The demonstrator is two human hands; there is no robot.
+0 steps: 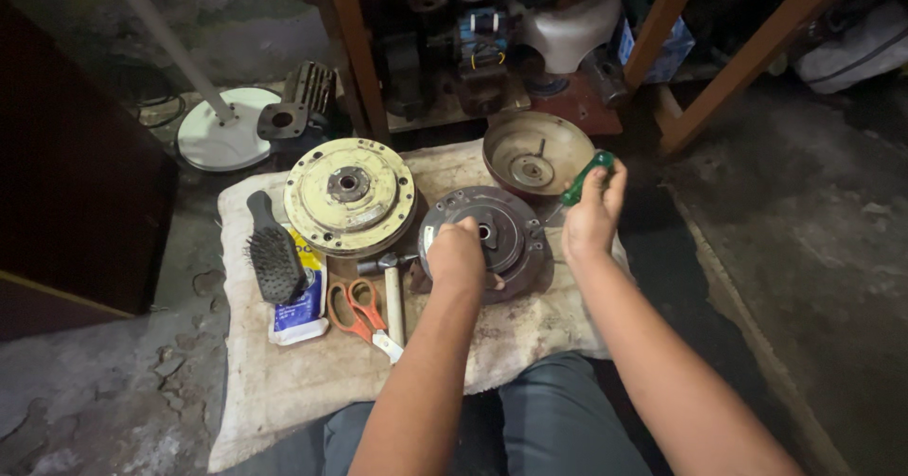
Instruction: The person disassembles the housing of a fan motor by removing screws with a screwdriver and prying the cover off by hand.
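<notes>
- At the centre of the frame, a dark round metal disc [497,235] lies flat on a stained cloth [284,381] spread over the floor, likely to keep parts out of the grit.
- The left hand [457,254] presses down on the disc's near left side, fingers curled over it, apparently to steady it against turning.
- The right hand [591,216] sits at the disc's right edge, its grip closed around a green-handled screwdriver [586,177]; the handle tilts up and right, and the shaft angles down toward the disc's rim, its tip hard to make out.
- Just above the disc, a shallow tan metal bowl [539,152] rests open side up, with a small hub in its middle.
- To the left, a cream-coloured round housing [349,195] lies flat, near but apart from the disc.
- Further left lie a black brush [272,254] on a small packet [301,311], orange-handled scissors [355,308] and a hammer [392,292], all within arm's reach.
- In the upper left, a white round base [222,136] stands on the concrete floor.
</notes>
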